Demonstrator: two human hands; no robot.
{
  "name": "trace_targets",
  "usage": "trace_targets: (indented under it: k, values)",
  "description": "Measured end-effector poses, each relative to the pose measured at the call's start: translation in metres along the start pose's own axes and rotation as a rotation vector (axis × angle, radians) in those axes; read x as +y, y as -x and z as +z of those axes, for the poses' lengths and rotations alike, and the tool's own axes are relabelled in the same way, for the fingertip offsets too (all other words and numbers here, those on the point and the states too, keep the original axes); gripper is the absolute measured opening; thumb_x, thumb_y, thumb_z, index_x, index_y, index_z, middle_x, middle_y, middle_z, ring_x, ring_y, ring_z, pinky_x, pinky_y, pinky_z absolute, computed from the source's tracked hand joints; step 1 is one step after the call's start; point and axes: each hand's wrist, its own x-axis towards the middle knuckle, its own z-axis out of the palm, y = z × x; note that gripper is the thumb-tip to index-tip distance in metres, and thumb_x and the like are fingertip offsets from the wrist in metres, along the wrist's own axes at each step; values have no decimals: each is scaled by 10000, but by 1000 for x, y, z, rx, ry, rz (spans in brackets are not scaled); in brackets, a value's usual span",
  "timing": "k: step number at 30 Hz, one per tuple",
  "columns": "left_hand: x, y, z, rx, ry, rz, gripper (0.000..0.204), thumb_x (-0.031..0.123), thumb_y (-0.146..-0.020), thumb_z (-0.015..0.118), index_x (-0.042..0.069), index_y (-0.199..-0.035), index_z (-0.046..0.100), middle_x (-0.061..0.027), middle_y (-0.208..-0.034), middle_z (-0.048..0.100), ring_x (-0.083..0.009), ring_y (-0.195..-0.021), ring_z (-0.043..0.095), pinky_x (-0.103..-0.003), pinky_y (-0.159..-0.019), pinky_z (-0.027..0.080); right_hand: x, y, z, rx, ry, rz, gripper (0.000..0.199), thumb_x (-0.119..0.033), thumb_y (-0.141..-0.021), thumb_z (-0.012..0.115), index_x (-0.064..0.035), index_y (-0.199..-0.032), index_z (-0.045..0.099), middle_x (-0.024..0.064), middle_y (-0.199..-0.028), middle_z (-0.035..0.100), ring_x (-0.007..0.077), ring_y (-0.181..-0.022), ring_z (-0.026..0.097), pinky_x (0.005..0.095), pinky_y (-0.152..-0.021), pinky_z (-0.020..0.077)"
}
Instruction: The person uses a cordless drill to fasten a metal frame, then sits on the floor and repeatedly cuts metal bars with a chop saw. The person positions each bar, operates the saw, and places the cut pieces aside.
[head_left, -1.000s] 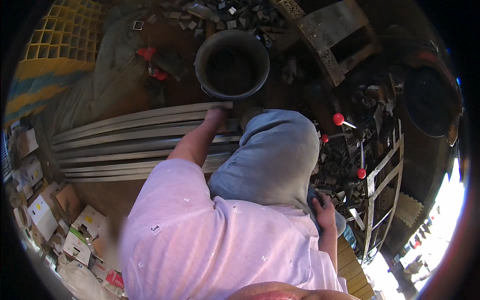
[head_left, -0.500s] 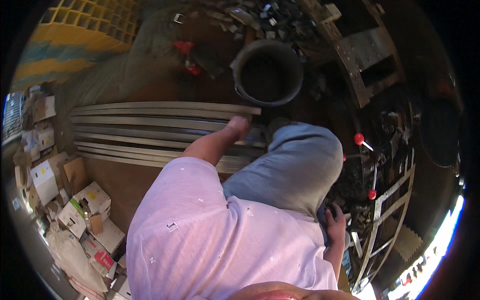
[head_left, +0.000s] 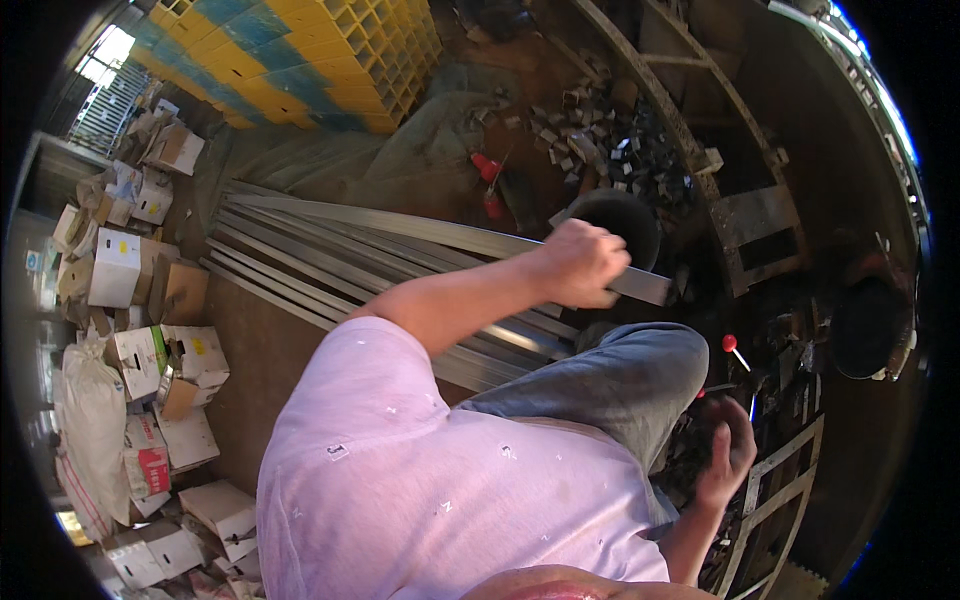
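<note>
My left hand (head_left: 583, 262) is wrapped round a long flat metal bar (head_left: 420, 230) close to its right end, and that end is lifted above the others. Beneath it, several more metal bars (head_left: 300, 262) lie side by side on the floor, running off to the left. To the right of my knee, my right hand (head_left: 727, 452) hangs in the air with bent fingers apart and nothing visible in it. Just beyond the lifted bar stands a dark round bucket (head_left: 640, 225), partly hidden by my left hand.
Small metal offcuts (head_left: 620, 150) are heaped past the bucket. A metal frame (head_left: 690, 140) stands at the far right, and red-knobbed levers (head_left: 729, 342) rise near my right hand. Yellow hollow blocks (head_left: 300, 60) are stacked at the back left; cardboard boxes (head_left: 115, 268) line the left side.
My left hand has raised the bar's end off the pile and moved right with it. My right hand has come up and away from my thigh. The view has turned.
</note>
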Motion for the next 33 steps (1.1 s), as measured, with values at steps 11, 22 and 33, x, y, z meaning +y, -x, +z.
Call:
trace_targets:
  k: [11, 22, 33]
  values:
    - [90, 4, -64, 355, 232, -137, 591, 402, -733, 906, 62, -1189, 747, -145, -1142, 760, -375, -1092, 719, -488, -953, 569, -2, -60, 56, 142, -1298, 272, 565, -518, -1022, 665, -31, -1307, 641, 147, -1345, 669, 324, -1264, 621, 508, -1184, 424]
    - [-128, 383, 12, 1499, 1214, -1734, 770, 617, -884, 807, 41, -1369, 644, -175, -1173, 743, -359, -1012, 717, -559, -934, 564, 0, 4, -147, 63, -1428, -367, 389, -212, -920, 757, -17, -1169, 530, 86, -1098, 503, 257, -1056, 539, 440, -1064, 436]
    - [-54, 215, -50, 1631, 1771, -1171, 438, 449, -984, 752, 49, -1004, 576, -95, -848, 622, -260, -804, 643, -458, -854, 576, 45, 25, -236, 943, -964, -77, 475, -475, -1032, 659, -51, -1246, 679, 120, -1193, 711, 286, -1117, 663, 502, -1016, 530]
